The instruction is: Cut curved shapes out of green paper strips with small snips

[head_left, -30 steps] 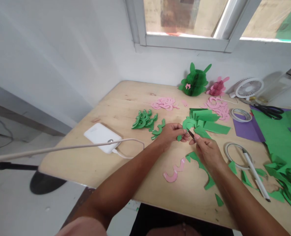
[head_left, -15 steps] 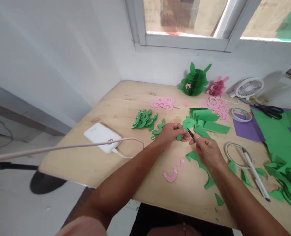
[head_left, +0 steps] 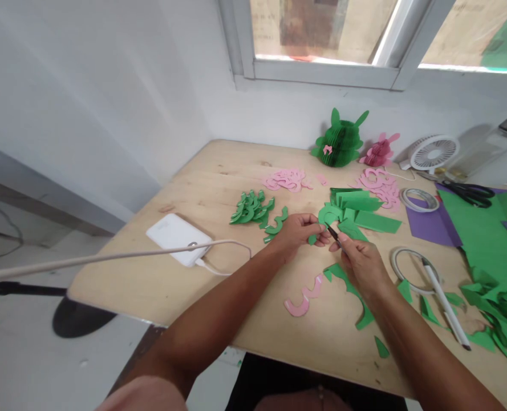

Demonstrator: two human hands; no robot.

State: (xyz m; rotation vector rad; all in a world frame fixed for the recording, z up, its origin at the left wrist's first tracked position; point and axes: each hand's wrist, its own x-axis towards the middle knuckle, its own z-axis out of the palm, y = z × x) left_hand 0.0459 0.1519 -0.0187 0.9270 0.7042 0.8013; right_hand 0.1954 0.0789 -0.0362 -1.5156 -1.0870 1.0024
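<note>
My left hand (head_left: 301, 233) pinches a curved piece of green paper (head_left: 329, 214) between thumb and fingers. My right hand (head_left: 363, 260) is closed around small dark-bladed scissors (head_left: 332, 233), with the handles mostly hidden in my fingers. The blades meet the paper's edge close to my left fingertips. Below my hands lie a pink wavy paper cutout (head_left: 301, 302) and a green paper offcut (head_left: 360, 302). A stack of folded green paper strips (head_left: 364, 211) sits just beyond. Left of my left hand is a pile of green wavy cutouts (head_left: 251, 208).
A white power bank (head_left: 178, 240) with a cable lies at the left. Pink cutouts (head_left: 285, 180), a green paper figure (head_left: 341, 142) and a white fan (head_left: 435, 153) stand toward the wall. Rolls of tape (head_left: 420, 200), black scissors (head_left: 471, 193) and a white pen (head_left: 447, 305) lie at the right.
Very little differs. Both hands stay in nearly the same place, with the scissors at the green paper.
</note>
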